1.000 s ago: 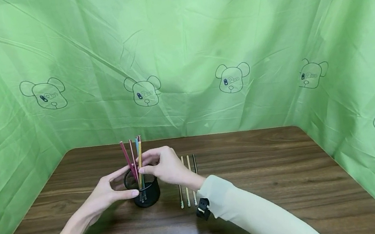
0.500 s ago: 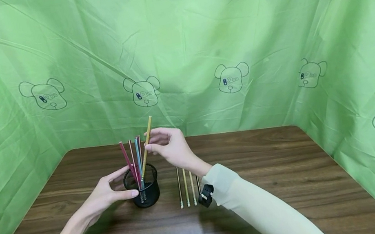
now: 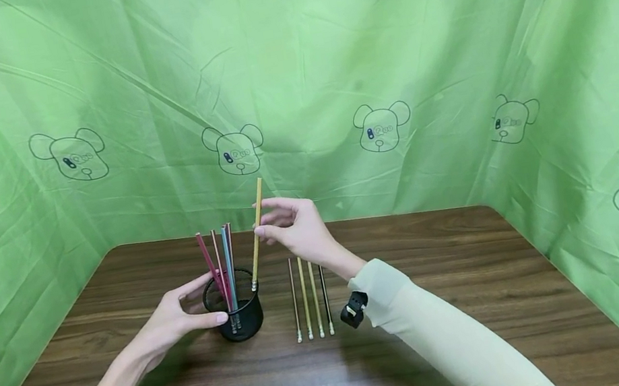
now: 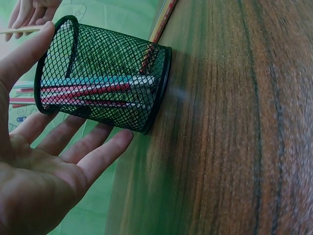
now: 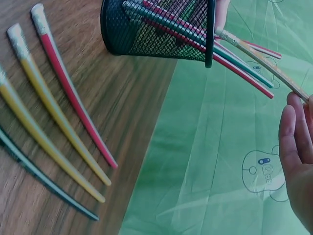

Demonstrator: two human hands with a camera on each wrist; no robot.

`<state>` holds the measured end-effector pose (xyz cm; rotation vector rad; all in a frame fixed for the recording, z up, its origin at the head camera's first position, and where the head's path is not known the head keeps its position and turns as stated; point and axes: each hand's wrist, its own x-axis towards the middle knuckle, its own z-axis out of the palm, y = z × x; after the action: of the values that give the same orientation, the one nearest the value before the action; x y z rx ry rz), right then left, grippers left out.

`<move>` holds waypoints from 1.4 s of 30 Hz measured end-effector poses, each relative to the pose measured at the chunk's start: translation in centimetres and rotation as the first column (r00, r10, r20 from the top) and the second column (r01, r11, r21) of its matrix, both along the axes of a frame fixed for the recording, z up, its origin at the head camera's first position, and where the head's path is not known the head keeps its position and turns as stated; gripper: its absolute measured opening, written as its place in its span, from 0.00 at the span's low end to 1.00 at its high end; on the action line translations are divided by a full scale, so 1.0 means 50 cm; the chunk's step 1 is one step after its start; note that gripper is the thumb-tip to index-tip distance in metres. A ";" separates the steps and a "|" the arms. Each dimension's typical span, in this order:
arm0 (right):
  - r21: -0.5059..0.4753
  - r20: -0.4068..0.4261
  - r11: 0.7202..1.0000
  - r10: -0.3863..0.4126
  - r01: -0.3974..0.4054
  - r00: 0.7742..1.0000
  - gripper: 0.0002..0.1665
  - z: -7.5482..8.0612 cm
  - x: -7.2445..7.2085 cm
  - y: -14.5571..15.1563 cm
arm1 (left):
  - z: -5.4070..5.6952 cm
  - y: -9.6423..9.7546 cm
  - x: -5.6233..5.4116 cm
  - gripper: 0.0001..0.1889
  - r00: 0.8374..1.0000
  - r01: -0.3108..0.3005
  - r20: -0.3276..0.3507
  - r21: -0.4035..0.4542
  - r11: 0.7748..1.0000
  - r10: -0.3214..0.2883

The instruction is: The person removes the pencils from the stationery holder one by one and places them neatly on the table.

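Observation:
A black mesh pencil cup (image 3: 246, 322) stands upright on the table with several pencils in it, a blue pencil (image 3: 227, 254) and a dark red pencil (image 3: 208, 258) among them. My left hand (image 3: 167, 324) holds the cup, thumb at the near rim and fingers along the far side. Thumb and fingertips of my right hand (image 3: 303, 234) pinch a yellow pencil (image 3: 256, 258) partway up. It tilts, and its eraser end overlaps the cup's right rim in the head view. In the right wrist view, the yellow pencil (image 5: 264, 61) slants out past the cup mouth.
To the right of the cup lie several pencils side by side, erasers toward me: a red one (image 5: 73, 103), yellow ones such as this yellow pencil (image 5: 58, 117), and a dark one (image 3: 328, 309). A green printed cloth (image 3: 295, 72) hangs behind the wooden table (image 3: 457, 305).
My right hand has moved up and to the right, drawing the yellow pencil out of the cup's middle toward its right rim. My left hand has stayed on the cup.

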<state>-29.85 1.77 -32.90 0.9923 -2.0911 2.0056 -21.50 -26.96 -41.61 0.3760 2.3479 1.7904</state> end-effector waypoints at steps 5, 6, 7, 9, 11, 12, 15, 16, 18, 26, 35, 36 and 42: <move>-0.039 -0.015 0.999 0.018 -0.019 1.000 0.24 0.003 -0.003 0.015 | 0.002 0.000 0.001 0.48 1.000 -0.002 0.001 0.008 1.000 0.002; -0.048 -0.015 0.999 0.021 -0.021 1.000 0.24 0.004 -0.003 0.017 | 0.002 0.000 0.001 0.47 1.000 -0.004 0.000 0.004 1.000 0.004; -0.052 -0.015 0.998 0.022 -0.022 1.000 0.24 0.005 -0.004 0.019 | 0.003 0.000 0.001 0.47 1.000 -0.005 -0.001 -0.001 1.000 0.005; -0.053 -0.011 0.998 0.017 -0.018 1.000 0.24 0.009 -0.004 0.025 | 0.004 0.001 0.002 0.47 1.000 -0.008 -0.005 -0.017 1.000 0.008; -0.050 -0.006 0.999 0.009 -0.009 1.000 0.24 0.011 -0.004 0.033 | 0.004 0.001 0.002 0.47 1.000 -0.010 -0.010 -0.028 1.000 0.010; -0.046 -0.003 0.999 0.004 -0.004 1.000 0.24 0.011 -0.004 0.037 | 0.005 0.002 0.002 0.46 1.000 -0.012 -0.014 -0.034 0.999 0.011; -0.029 0.008 1.000 -0.010 0.010 1.000 0.24 0.010 -0.004 0.051 | 0.005 0.002 0.003 0.46 1.000 -0.017 -0.021 -0.041 0.999 0.016; -0.023 0.015 1.000 -0.016 0.017 1.000 0.24 0.009 -0.004 0.056 | 0.005 0.002 0.003 0.46 1.000 -0.017 -0.021 -0.042 0.999 0.016; -0.011 0.037 0.999 -0.032 0.032 0.999 0.25 0.005 -0.004 0.066 | 0.005 0.002 0.004 0.46 1.000 -0.020 -0.025 -0.047 0.999 0.019; 0.071 0.104 0.992 -0.110 0.103 0.988 0.29 -0.018 -0.001 0.103 | 0.005 0.001 0.004 0.46 0.999 -0.018 -0.029 -0.046 0.999 0.017; 0.111 0.182 0.985 -0.152 0.133 0.971 0.30 -0.059 -0.006 0.143 | 0.005 0.001 0.003 0.47 1.000 -0.007 -0.018 -0.031 1.000 0.007; 0.119 0.187 0.983 -0.158 0.137 0.970 0.30 -0.063 -0.006 0.148 | 0.005 0.001 0.003 0.47 1.000 -0.008 -0.020 -0.030 1.000 0.007; 0.157 0.233 0.978 -0.174 0.139 0.957 0.31 -0.090 -0.006 0.177 | 0.004 0.000 0.002 0.47 1.000 -0.010 -0.027 -0.036 0.999 0.010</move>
<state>-30.14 10.60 -37.38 0.5935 -2.3779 2.0164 -21.40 -26.94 -41.41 0.3858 2.4008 1.7549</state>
